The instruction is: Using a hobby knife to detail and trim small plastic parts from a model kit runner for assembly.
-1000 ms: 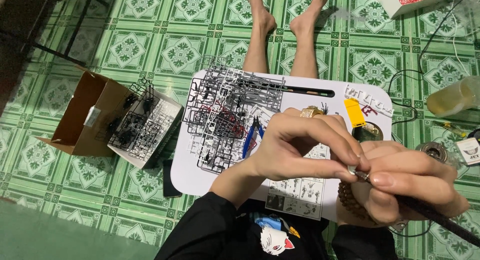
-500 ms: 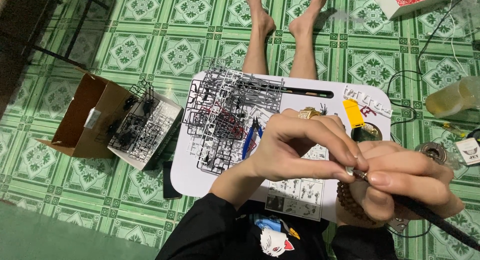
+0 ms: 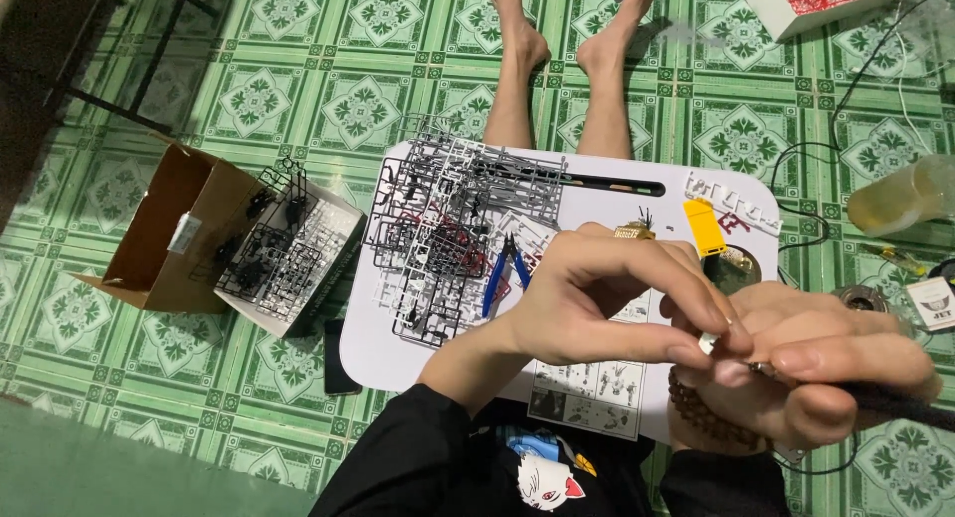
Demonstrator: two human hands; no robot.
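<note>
Far left, on green patterned floor tiles (image 3: pixel 249 99): open brown cardboard box (image 3: pixel 164 233), beside it a white box (image 3: pixel 298 258) of dark plastic part frames.
Centre, on white lap surface (image 3: pixel 378 348): heap of grey, black and red part frames (image 3: pixel 448 228); blue-handled nippers (image 3: pixel 502 273); printed instruction sheet (image 3: pixel 592 393) at near edge; yellow block (image 3: pixel 704 226) toward far right.
Left hand (image 3: pixel 607 303): curled, fingertips pinched on a tiny pale part (image 3: pixel 708 344), held above surface.
Right hand (image 3: pixel 816 368): closed round a dark slim tool (image 3: pixel 875 398), tip touching the part.
Change against earlier frames: almost none; same pinch, same contact, hands marginally shifted. Fine work on the part evidently ongoing.
</note>
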